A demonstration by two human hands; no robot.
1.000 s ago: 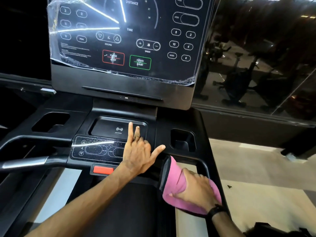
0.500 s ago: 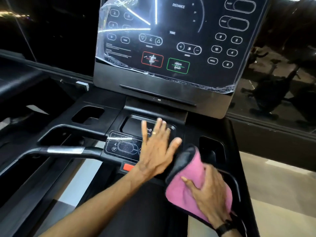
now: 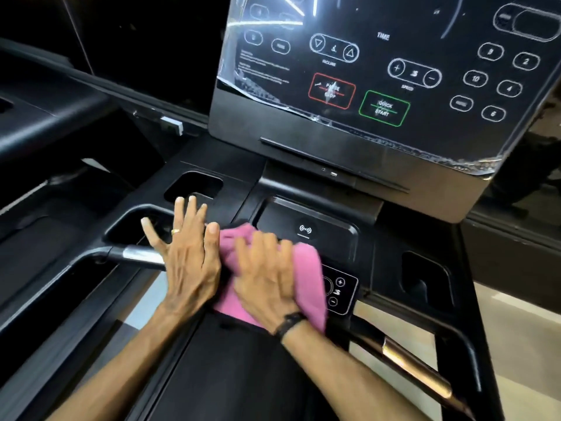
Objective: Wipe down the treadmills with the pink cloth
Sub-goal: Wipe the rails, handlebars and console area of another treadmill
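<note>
The pink cloth [image 3: 306, 278] lies bunched over the small button panel [image 3: 341, 291] at the front of the black treadmill console [image 3: 394, 253]. My right hand [image 3: 267, 275] presses flat on the cloth, fingers fairly straight, and covers its middle. My left hand [image 3: 185, 253] is spread open just left of the cloth, over the inner end of the left handlebar [image 3: 136, 253], thumb touching the cloth's edge. The left half of the button panel is hidden under cloth and hands.
The big display screen [image 3: 394, 71] with peeling film rises behind. A wireless-charging tray [image 3: 328, 235] sits beyond the cloth. Cup holders [image 3: 194, 186] [image 3: 425, 278] flank the console. The right handlebar [image 3: 416, 369] runs toward me. A neighbouring machine [image 3: 45, 117] stands at left.
My right hand has swept the cloth leftward from the console's right edge onto the button panel. My left hand has shifted left, off the panel, to the handlebar's end.
</note>
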